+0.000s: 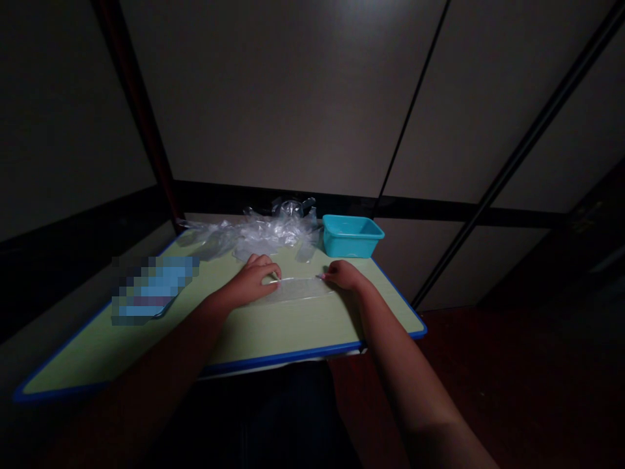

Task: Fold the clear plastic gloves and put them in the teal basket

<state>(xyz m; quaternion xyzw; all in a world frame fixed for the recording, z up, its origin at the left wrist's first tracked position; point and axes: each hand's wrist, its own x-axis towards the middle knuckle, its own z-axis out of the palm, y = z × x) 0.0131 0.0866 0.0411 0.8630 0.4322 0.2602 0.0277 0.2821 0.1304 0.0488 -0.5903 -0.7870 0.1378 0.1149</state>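
Observation:
A clear, flat plastic bag (301,290) lies on the table between my two hands. My left hand (252,280) is closed on the bag's left end, thumb and fingers pinched at its upper edge. At the other end, my right hand (344,275) pinches near the bag's upper right corner. Something small and pale shows at its fingertips, too dim to name. Between the hands the bag's upper edge runs nearly straight. Behind my left hand sits a loose heap of clear plastic bags (278,228).
A turquoise plastic basket (350,245) stands at the table's back right. To the left lies a blurred-out light blue item (161,286). The pale green table (293,329) has a blue rim. Large panels (293,98) rise close behind it.

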